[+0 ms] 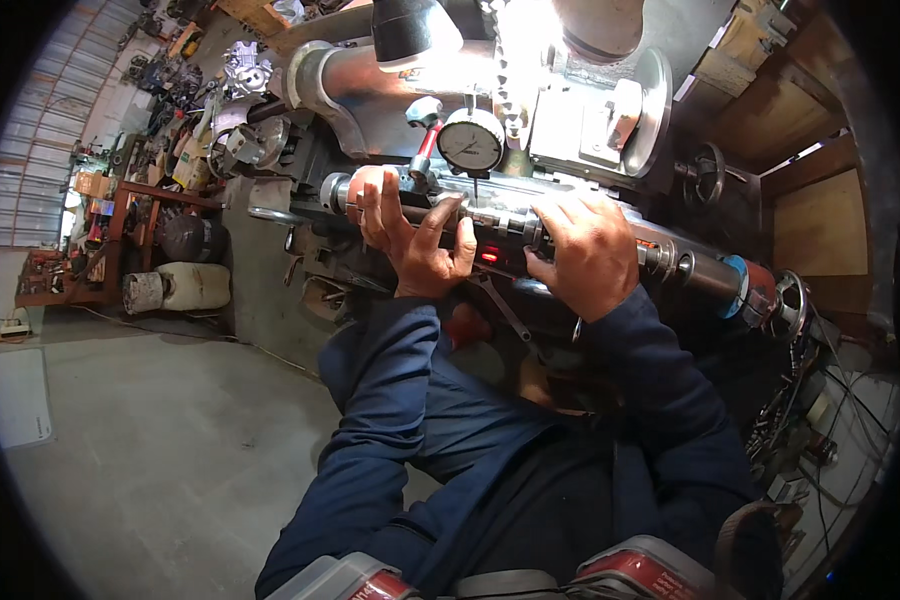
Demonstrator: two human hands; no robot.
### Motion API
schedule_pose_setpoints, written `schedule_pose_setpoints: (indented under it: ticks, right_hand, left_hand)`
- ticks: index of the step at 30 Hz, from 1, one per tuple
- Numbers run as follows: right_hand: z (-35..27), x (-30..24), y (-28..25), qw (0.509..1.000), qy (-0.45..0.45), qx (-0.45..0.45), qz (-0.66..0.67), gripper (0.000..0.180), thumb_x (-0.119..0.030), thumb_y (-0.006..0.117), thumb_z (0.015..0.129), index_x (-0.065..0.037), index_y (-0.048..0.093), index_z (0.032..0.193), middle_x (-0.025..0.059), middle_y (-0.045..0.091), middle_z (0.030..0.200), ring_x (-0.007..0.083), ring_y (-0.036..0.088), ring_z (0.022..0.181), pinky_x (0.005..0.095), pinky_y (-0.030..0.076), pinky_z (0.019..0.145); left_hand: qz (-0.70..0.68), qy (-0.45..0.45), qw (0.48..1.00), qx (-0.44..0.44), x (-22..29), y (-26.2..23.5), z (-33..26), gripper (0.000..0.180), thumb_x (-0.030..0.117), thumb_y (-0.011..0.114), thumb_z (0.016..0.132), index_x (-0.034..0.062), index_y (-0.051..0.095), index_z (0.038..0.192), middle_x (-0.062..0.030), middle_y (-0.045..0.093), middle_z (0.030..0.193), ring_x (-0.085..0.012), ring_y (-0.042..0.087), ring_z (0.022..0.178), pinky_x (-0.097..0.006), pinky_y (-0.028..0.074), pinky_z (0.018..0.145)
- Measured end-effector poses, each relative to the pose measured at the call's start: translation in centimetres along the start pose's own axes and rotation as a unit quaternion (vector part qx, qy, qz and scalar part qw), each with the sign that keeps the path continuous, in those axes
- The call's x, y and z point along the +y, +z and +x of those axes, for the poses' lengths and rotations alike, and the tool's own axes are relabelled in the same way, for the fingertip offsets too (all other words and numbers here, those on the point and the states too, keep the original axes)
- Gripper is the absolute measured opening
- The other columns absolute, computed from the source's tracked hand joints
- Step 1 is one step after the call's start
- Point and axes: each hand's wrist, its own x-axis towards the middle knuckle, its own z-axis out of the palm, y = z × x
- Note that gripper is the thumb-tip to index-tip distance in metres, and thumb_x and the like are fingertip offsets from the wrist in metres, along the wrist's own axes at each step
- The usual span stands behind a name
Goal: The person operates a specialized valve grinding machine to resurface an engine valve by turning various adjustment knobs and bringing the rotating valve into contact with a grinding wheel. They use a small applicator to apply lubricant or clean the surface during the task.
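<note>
Blue sleeves point(390, 420) lead up to our left hand point(415, 240) and right hand point(585, 255), both wrapped around the steel shaft point(490, 222) under 1 dial gauge point(470, 142).

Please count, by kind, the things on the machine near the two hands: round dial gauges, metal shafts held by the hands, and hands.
Dial gauge: 1
Metal shaft: 1
Hands: 2, left hand and right hand
Total: 4
</note>
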Motion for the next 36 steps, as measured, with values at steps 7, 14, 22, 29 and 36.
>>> schedule_pose_setpoints:
  ticks: [7, 14, 22, 29, 36]
  right_hand:
    - [0.0, 0.1, 0.0, 1.0, -0.002, 0.003, 0.006, 0.046, -0.019, 0.08, 0.058, -0.006, 0.065, 0.1, 0.0107, 0.065, 0.096, 0.0281, 0.06, 0.096, 0.04, 0.046, 0.088]
    - [0.0, 0.0, 0.0, 1.0, -0.001, 0.005, 0.009, 0.046, -0.019, 0.08, 0.058, -0.005, 0.065, 0.1, 0.0111, 0.065, 0.097, 0.0286, 0.06, 0.096, 0.04, 0.046, 0.088]
    - [-0.1, 0.1, 0.0, 1.0, 0.0, 0.004, 0.014, 0.048, -0.019, 0.08, 0.059, -0.005, 0.065, 0.101, 0.0113, 0.065, 0.099, 0.0284, 0.06, 0.097, 0.0397, 0.045, 0.088]
    - [-0.2, 0.0, 0.0, 1.0, 0.006, -0.011, 0.007, 0.05, -0.02, 0.08, 0.059, -0.005, 0.064, 0.104, 0.0116, 0.065, 0.1, 0.029, 0.059, 0.098, 0.0404, 0.045, 0.091]
    - [-1.8, 0.2, -5.6, 0.999, -0.009, 0.019, 0.024, 0.066, -0.022, 0.077, 0.07, -0.004, 0.053, 0.128, 0.0171, 0.057, 0.122, 0.0327, 0.05, 0.118, 0.041, 0.039, 0.1]
  left_hand:
    - [-0.005, 0.002, 1.0, 0.021, 0.0, 0.2, 0.1, 0.019, 0.026, 0.069, 0.077, 0.0187, 0.071, 0.095, -0.0253, 0.031, 0.148, -0.0404, 0.014, 0.141, -0.056, 0.008, 0.113]
    - [0.01, 0.009, 0.999, 0.044, 0.0, 0.5, 0.2, 0.016, 0.026, 0.071, 0.078, 0.0175, 0.07, 0.092, -0.0243, 0.033, 0.147, -0.0412, 0.018, 0.139, -0.056, 0.014, 0.111]
    - [-0.023, -0.14, 0.983, 0.116, -6.7, -4.6, 2.6, 0.039, 0.028, 0.04, 0.098, -0.0001, 0.053, 0.123, -0.0222, 0.04, 0.142, -0.0375, 0.039, 0.13, -0.047, 0.03, 0.108]
    - [-0.183, -0.322, 0.888, -0.274, -15.7, -2.6, 4.1, 0.04, 0.026, 0.037, 0.097, -0.0028, 0.064, 0.098, -0.0097, 0.069, 0.094, -0.0217, 0.061, 0.085, -0.032, 0.047, 0.083]
    - [-0.657, -0.498, 0.511, -0.242, -14.7, -2.6, 2.7, 0.05, 0.031, 0.059, 0.081, -0.0015, 0.057, 0.118, -0.0167, 0.066, 0.108, -0.0305, 0.063, 0.1, -0.039, 0.048, 0.088]
